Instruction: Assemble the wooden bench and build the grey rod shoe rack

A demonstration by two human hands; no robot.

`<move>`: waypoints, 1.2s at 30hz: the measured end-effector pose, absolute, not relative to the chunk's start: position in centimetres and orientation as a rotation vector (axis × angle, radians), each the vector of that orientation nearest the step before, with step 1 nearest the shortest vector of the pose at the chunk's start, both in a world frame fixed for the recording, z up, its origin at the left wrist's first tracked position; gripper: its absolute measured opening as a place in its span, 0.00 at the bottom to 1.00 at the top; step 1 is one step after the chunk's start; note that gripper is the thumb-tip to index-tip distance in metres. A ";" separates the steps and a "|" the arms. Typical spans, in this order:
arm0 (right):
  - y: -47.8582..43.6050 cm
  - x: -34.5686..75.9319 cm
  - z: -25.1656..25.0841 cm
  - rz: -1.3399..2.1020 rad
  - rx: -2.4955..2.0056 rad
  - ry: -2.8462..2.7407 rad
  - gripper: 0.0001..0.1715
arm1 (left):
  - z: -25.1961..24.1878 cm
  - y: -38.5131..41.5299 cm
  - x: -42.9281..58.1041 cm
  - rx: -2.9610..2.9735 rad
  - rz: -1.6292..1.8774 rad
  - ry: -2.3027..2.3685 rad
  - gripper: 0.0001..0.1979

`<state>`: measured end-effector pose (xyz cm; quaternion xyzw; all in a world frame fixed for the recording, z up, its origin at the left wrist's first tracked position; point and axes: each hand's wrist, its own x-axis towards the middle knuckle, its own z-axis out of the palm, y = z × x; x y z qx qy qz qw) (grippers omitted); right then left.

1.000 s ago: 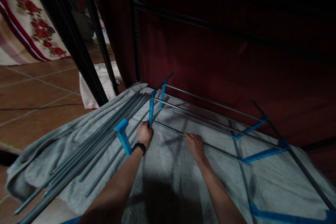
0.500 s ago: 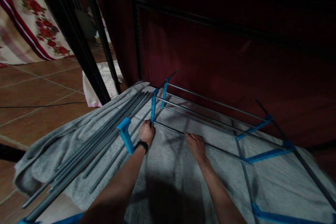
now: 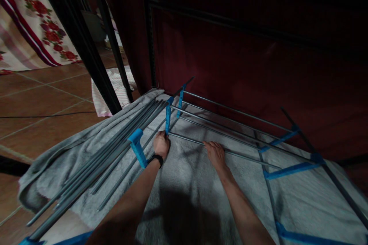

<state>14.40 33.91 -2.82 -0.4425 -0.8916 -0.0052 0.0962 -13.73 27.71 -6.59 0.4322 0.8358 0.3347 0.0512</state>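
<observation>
While our left hand (image 3: 161, 143) grips the blue bracket (image 3: 168, 118) low down, our right hand (image 3: 215, 154) holds the rod (image 3: 250, 158)!
Stiff, probably light and slick: we'd grip it mid-length.

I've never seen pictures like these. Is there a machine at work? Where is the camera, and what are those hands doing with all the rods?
There is no machine here: you see a person's two bare hands. Every picture comes from one camera worn on that person's head, looking forward and down, so the arms reach in from the bottom edge.

A grey blanket covers the surface. On it, to the left, lies a bundle of loose grey rods. Further right, more rods run between blue brackets, forming an open frame in front of a dark red backdrop.

The left hand, with a black band on its wrist, grips the lower end of a blue bracket. The right hand holds the nearest crosswise rod partway along.
</observation>
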 end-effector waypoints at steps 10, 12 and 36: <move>35.0 14.2 -0.8 0.202 -1.349 -2.730 0.23 | -6.2 27.4 -13.4 1.325 0.986 2.549 0.14; 35.5 14.2 -0.2 0.258 -1.342 -2.753 0.23 | -6.2 27.4 -13.4 1.332 0.984 2.558 0.14; 36.5 13.3 0.9 0.022 -1.267 -3.039 0.20 | -6.8 27.8 -13.9 1.233 0.971 2.538 0.13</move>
